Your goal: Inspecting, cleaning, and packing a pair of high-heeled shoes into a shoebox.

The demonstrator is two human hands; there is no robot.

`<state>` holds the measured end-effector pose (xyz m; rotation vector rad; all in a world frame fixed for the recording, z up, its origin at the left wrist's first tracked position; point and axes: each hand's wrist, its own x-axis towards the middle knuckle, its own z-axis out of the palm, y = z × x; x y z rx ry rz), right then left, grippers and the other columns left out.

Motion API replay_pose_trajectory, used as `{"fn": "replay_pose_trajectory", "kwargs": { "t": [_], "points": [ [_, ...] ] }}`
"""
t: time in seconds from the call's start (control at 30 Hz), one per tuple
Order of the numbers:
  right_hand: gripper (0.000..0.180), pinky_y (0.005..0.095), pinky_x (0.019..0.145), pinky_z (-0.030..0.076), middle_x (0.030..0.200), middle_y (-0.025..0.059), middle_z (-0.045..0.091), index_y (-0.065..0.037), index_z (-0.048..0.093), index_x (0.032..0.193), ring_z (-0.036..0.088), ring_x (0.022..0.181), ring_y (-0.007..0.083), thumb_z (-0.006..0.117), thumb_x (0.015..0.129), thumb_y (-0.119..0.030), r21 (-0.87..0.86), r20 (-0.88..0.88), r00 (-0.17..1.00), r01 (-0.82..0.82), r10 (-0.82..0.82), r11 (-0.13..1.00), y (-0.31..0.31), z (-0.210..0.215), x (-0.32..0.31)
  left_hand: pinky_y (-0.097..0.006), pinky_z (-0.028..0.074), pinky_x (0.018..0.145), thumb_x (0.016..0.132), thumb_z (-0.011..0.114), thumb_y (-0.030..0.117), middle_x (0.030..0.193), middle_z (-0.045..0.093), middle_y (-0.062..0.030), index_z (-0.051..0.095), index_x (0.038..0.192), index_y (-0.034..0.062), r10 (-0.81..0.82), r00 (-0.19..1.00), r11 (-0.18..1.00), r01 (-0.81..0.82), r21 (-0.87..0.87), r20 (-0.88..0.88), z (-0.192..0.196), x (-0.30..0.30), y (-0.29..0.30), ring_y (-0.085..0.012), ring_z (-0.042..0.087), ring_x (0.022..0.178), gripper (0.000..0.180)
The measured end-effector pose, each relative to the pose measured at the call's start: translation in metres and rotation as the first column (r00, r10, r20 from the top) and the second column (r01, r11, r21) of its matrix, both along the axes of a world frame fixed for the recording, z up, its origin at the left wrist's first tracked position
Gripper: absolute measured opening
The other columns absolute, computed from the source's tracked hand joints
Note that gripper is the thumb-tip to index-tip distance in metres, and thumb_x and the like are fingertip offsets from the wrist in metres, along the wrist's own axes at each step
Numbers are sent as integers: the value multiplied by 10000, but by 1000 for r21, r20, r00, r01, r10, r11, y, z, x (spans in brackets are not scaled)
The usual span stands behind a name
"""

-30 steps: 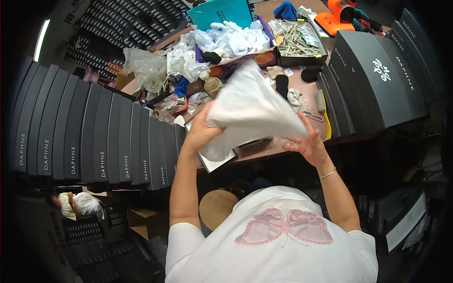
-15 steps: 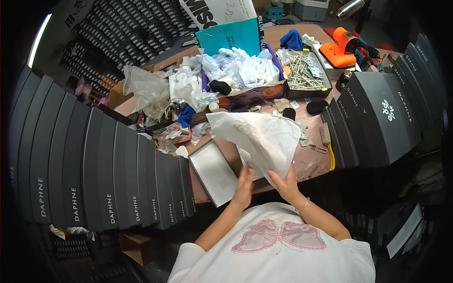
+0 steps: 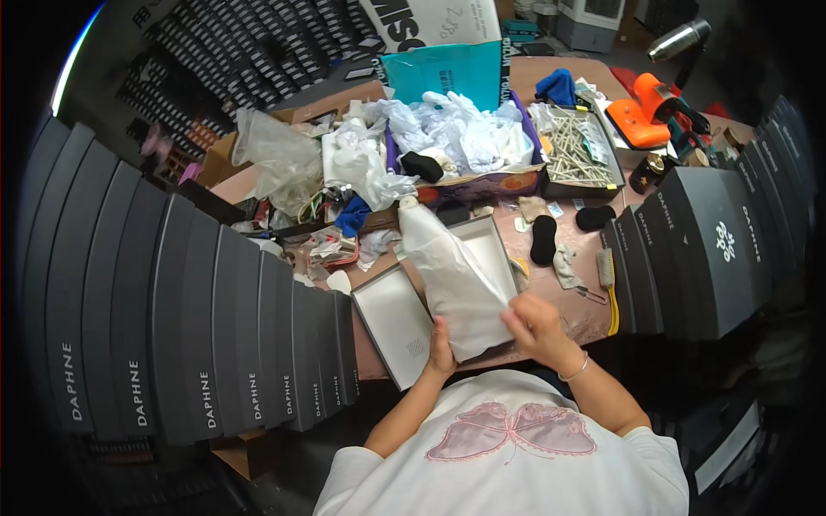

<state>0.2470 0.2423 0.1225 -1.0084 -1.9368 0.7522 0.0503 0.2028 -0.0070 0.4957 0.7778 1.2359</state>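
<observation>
A long bundle of white tissue paper (image 3: 452, 288) is held between my hands, slanting away over an open shoebox half with a white inside (image 3: 492, 245). What the paper wraps is hidden. My left hand (image 3: 440, 351) grips the bundle's near left side, thumb up along it. At the bundle's right edge, my right hand (image 3: 544, 331) is closed with its fingers pinched on the paper, slightly smeared by motion. Left of the bundle lies a second shallow box part (image 3: 391, 314), pale inside with dark edges.
Tall rows of dark shoeboxes (image 3: 172, 310) line the left side, and more boxes (image 3: 688, 249) stand at right. A purple carton (image 3: 469, 185) of crumpled paper, a tray of sticks (image 3: 576, 146) and an orange device (image 3: 641, 112) are behind. A yellow-handled brush (image 3: 607, 279) and black pads (image 3: 544, 241) lie nearby.
The paper, spread wide before, is now folded into a narrower bundle. My right hand has moved right and up along its edge; the box half beneath shows more. The view has shifted slightly.
</observation>
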Motion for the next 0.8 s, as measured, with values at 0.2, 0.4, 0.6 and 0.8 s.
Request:
{"fn": "replay_pose_trajectory", "kwargs": {
  "t": [0.2, 0.4, 0.6, 0.8],
  "points": [
    [260, 443, 729, 501, 885, 130, 651, -40, 649, 891, 644, 832, 336, 615, 842, -294, -462, 422, 580, -523, 697, 716, -6, -41, 18, -371, 398, 1043, 955, 374, 518, 1392, 440, -95, 297, 1431, 64, 126, 976, 992, -119, -49, 178, 29, 17, 24, -227, 480, 1239, 662],
    [356, 420, 1041, 364, 1299, 159, 508, -33, 620, 981, 439, 1257, 357, 736, 771, -296, 65, 30, 961, -277, 276, 959, 77, 58, 36, -363, 371, 1054, 888, 574, 396, 1353, 481, -99, 347, 1400, 40, -108, 959, 983, 143, 118, -261, 27, 5, 17, -218, 476, 1231, 664],
    [188, 366, 900, 426, 937, 60, 563, -93, 560, 810, 547, 1030, 246, 685, 708, -191, 323, 495, 797, -539, 347, 778, 42, 50, 33, -364, 362, 1059, 861, 609, 379, 1359, 475, -101, 341, 1405, 40, -196, 955, 969, 223, 103, -221, 25, 14, 7, -218, 468, 1238, 694],
    [181, 282, 623, 448, 749, 17, 489, -66, 587, 884, 567, 774, 150, 612, 727, -153, 289, 647, 728, -509, 226, 811, 18, 77, 47, -365, 353, 1064, 834, 644, 361, 1364, 469, -103, 335, 1409, 40, -229, 950, 965, 251, 78, -212, 20, 16, -8, -217, 460, 1245, 727]
  ]
}}
